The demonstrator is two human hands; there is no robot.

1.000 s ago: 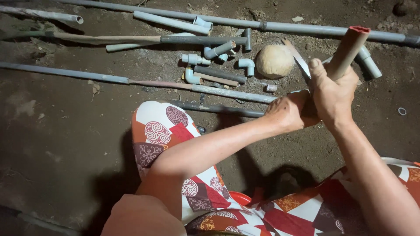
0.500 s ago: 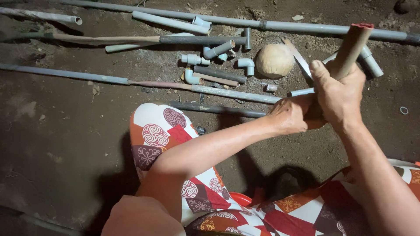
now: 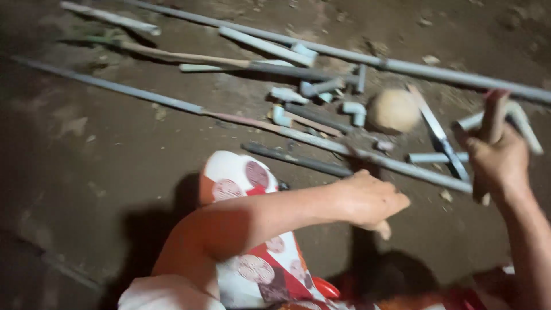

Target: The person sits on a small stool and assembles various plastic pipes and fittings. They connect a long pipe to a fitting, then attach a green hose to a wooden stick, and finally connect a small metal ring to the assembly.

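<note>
Left hand [image 3: 370, 201] lets go of the short tan pipe piece [image 3: 492, 129].
Right hand [image 3: 498, 162] alone now grips it upright; left is loosely curled, empty, above the dirt floor [image 3: 115, 172].

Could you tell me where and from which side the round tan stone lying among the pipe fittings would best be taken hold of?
Probably from above, fingers spread over the crown of the round tan stone. It lies low on the dirt floor, and a grey elbow fitting and a flat metal strip crowd its sides, so only the top looks free.
</note>
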